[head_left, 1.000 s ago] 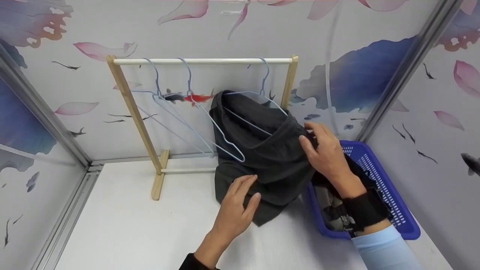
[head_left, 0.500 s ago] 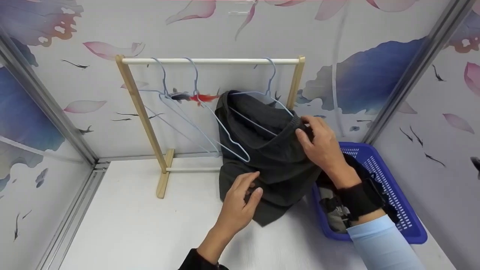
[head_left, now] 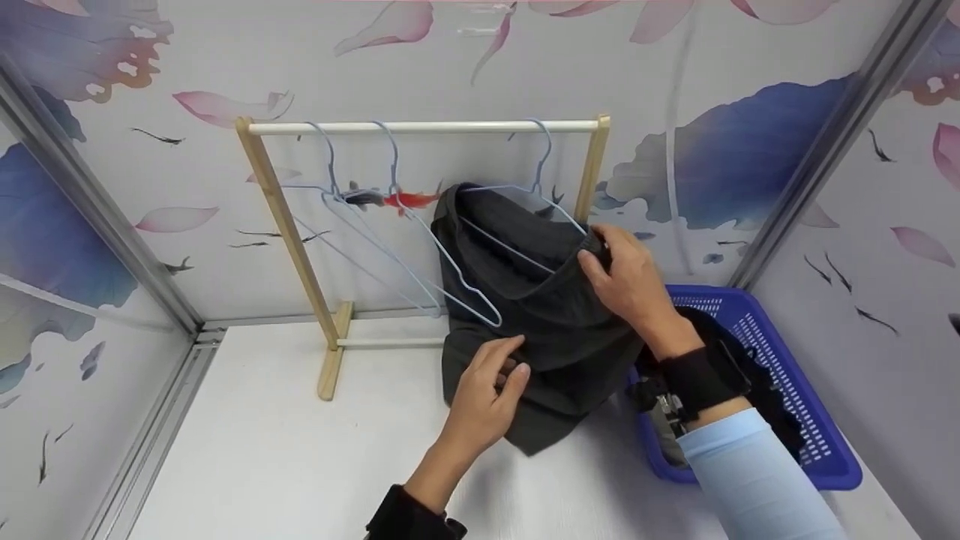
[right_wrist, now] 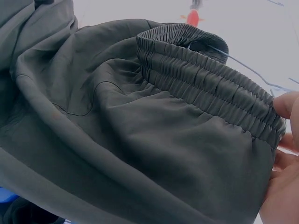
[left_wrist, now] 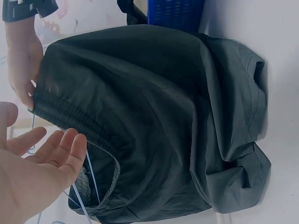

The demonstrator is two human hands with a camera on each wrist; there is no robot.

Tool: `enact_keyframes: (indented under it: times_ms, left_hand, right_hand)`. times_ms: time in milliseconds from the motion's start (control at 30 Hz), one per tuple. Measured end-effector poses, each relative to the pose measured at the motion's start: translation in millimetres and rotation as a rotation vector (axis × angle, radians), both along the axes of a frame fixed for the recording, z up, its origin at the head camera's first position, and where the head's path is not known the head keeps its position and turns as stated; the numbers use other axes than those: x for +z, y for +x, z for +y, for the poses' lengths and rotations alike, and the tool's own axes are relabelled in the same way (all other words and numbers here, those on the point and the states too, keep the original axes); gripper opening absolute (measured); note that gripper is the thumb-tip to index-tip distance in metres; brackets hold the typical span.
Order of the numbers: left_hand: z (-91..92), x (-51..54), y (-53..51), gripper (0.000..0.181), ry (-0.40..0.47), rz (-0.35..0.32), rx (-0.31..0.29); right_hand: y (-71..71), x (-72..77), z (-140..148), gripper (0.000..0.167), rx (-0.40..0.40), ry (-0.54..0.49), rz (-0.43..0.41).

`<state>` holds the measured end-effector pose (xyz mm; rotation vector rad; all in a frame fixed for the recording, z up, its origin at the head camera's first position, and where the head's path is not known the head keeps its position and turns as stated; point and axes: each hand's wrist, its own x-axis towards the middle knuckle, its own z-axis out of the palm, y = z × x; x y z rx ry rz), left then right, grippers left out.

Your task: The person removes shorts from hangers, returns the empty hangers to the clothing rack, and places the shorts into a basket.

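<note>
Dark grey shorts with a gathered elastic waistband hang from a light-blue wire hanger, whose lower bar runs inside the waist opening. At the waistband's right corner, my right hand pinches the edge between thumb and fingers. My left hand is held in front of the shorts with fingers relaxed and nothing in them. In the left wrist view that left hand appears palm up near the waistband, apart from the cloth as far as I can tell.
The hanger hooks over the white rail of a small wooden-ended rack. Two other blue hangers hang left of the shorts, one overlapping their front. A blue basket with dark clothes stands at the right. Walls enclose the white table.
My right hand has moved slightly left and up along the waistband corner and now pinches it. The left hand has stayed almost in place. The camera view has shifted a little.
</note>
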<state>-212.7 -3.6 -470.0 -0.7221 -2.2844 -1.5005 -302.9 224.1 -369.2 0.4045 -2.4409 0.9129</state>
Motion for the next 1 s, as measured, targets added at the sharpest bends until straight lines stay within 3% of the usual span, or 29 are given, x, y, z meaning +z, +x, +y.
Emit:
enact_keyframes:
  times_ms: [300, 567, 800, 1000]
  left_hand:
    - [5.5, -1.2, -4.5, 0.039, -0.012, -0.003, 0.004]
    - [9.3, -0.1, -6.3, 0.04, -0.022, -0.013, -0.007]
    - [11.2, 0.4, -7.7, 0.04, -0.021, -0.015, -0.014]
    - [14.1, 2.4, -9.7, 0.04, -0.026, -0.001, -0.02]
  right_hand:
    - [-7.4, 6.6, -2.5, 0.048, -0.032, 0.04, -0.166]
    - [-11.9, 6.1, -4.6, 0.027, -0.054, 0.074, -0.168]
    - [-12.8, 7.3, -8.6, 0.025, -0.054, 0.09, -0.186]
    - [-11.5, 7.1, -11.0, 0.025, -0.043, 0.057, -0.153]
